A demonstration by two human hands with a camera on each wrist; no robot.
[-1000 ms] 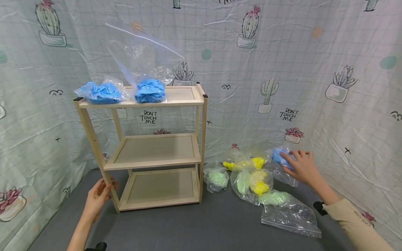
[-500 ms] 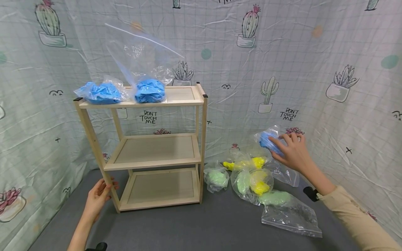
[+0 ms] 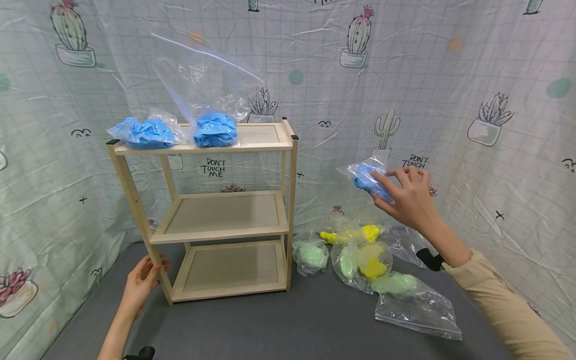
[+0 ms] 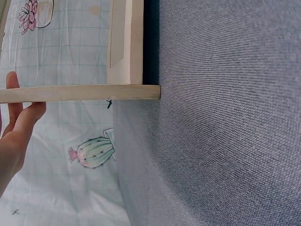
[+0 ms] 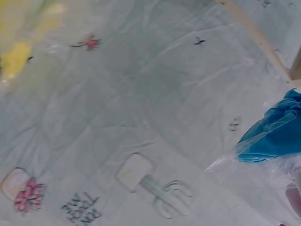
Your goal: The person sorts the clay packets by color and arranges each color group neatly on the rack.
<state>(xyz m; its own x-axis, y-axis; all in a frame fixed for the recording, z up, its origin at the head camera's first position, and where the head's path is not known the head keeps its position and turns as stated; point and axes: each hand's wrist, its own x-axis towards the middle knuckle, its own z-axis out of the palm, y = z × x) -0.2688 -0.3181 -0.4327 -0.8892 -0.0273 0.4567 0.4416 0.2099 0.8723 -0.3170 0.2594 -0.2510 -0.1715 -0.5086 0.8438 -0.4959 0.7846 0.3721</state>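
In the head view my right hand (image 3: 407,197) pinches a clear plastic bag with a crumpled blue bundle (image 3: 366,179) inside, held in the air right of the shelf. The same blue bundle (image 5: 273,129) shows at the right edge of the right wrist view. My left hand (image 3: 140,282) grips the front left post of a three-tier wooden shelf (image 3: 220,237) low down. In the left wrist view, the thumb and fingers (image 4: 28,117) lie on both sides of that post (image 4: 84,93). Two more bagged blue bundles, a left one (image 3: 146,134) and a right one (image 3: 215,130), sit on the top tier.
Right of the shelf on the grey cloth lie several clear bags: a light green one (image 3: 312,256), a yellow one (image 3: 371,233), a green-and-yellow one (image 3: 348,262) and a green one (image 3: 396,283) with a long loose end. A cactus-print curtain (image 3: 324,160) surrounds the table.
My right hand has lifted the bagged blue bundle off the pile and carried it up and left toward the shelf. The left hand stays on the post.
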